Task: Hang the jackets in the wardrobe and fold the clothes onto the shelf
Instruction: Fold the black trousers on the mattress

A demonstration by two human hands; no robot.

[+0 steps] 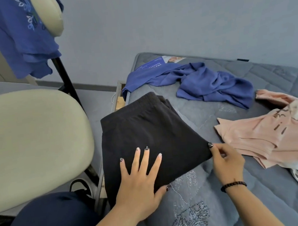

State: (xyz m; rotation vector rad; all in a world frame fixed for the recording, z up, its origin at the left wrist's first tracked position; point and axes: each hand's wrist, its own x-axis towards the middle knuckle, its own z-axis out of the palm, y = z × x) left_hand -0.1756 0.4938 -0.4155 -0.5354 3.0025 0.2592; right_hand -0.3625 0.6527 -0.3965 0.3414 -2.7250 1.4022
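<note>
One black garment (147, 132), folded: left hand (140, 180) flat on it, right hand (226, 161) pinching its corner; two blue tops (207, 84) beyond.

Soft even daylight, faint shadows, wide-angle bending at edges, slightly soft, perhaps compression blur

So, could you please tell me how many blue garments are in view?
2: one blue top draped over the chair back, one blue garment crumpled on the mattress. Others may lie out of view.
</note>
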